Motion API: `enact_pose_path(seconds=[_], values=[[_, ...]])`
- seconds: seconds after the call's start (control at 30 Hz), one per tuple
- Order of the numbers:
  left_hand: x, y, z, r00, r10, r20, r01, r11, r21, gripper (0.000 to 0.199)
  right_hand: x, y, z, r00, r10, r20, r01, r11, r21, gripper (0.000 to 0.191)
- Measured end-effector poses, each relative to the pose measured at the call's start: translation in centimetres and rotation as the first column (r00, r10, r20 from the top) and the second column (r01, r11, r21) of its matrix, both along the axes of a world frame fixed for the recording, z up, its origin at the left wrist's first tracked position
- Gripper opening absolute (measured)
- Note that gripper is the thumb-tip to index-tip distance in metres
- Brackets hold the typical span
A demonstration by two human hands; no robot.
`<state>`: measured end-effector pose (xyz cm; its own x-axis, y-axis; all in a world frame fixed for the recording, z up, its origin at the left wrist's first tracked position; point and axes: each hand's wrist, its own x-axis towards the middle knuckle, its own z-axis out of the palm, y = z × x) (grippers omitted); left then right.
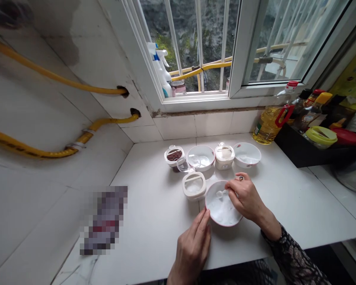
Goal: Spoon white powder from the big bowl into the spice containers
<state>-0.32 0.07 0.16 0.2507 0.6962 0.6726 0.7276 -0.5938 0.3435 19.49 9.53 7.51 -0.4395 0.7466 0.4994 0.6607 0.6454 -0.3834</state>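
A white bowl [222,215] with a pink rim stands near the counter's front, with white powdery or grainy contents inside. My right hand [245,198] is closed on a small white spoon [221,194], whose end dips into the bowl. Fingers stretched out, my left hand [194,245] touches the bowl's left rim with its fingertips. Just behind the bowl, a seasoning jar [194,196] has its clear lid raised and white contents. Farther back are a jar [175,156] of dark reddish-brown bits and another jar [224,158] of pale contents.
Two more white bowls [201,152] [247,155] stand in the back row. An oil bottle [268,122] and a black rack [293,148] of bottles are at the right. A pixelated item [105,221] lies left, beside the tiled wall. Yellow pipes [106,120] run along that wall.
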Motion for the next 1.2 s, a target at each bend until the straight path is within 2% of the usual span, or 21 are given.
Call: enact_pose_path(seconds=[0.13,0.23,0.43,0.57,0.67,0.8,0.97,1.07,1.2], values=[[0.05,0.11,0.25,1.0,-0.003,-0.002,0.003,1.0,-0.007,0.056,-0.7,-0.52,-0.1,0.991,0.124,-0.053,-0.127,0.989,-0.078,0.02],[0.07,0.13,0.33,1.0,-0.002,-0.001,0.002,1.0,-0.002,0.057,-1.04,-0.87,0.01,0.976,0.161,-0.143,-0.181,0.973,-0.143,0.023],[0.05,0.07,0.08,1.0,0.0,0.008,0.0,1.0,0.0,0.056,-0.85,-0.96,-0.04,0.944,0.073,-0.321,-0.174,0.939,-0.298,0.025],[-0.01,0.02,-0.14,1.0,-0.006,0.008,0.006,1.0,0.007,0.057,-0.47,-0.85,0.1,0.927,-0.018,-0.374,-0.136,0.915,-0.381,0.024],[-0.05,0.03,-0.21,1.0,-0.014,0.009,0.014,1.0,0.0,0.058,-0.17,-0.69,0.3,0.932,-0.035,-0.361,-0.105,0.927,-0.359,0.024],[-0.02,0.06,-0.08,1.0,-0.013,0.012,0.013,1.0,-0.004,0.057,-0.16,-0.68,0.41,0.96,0.037,-0.278,-0.119,0.951,-0.285,0.026],[0.05,0.06,0.15,1.0,-0.013,0.014,0.013,1.0,-0.006,0.056,-0.52,-0.94,0.24,0.952,0.103,-0.288,-0.196,0.928,-0.318,0.025],[0.05,0.11,0.16,1.0,-0.015,0.013,0.015,1.0,-0.008,0.057,-0.44,-0.95,0.15,0.939,0.036,-0.343,-0.176,0.906,-0.386,0.025],[0.04,0.17,0.07,0.999,-0.02,0.025,0.02,1.0,-0.012,0.056,-0.17,-0.82,0.45,0.909,-0.114,-0.4,-0.11,0.861,-0.496,0.022]])
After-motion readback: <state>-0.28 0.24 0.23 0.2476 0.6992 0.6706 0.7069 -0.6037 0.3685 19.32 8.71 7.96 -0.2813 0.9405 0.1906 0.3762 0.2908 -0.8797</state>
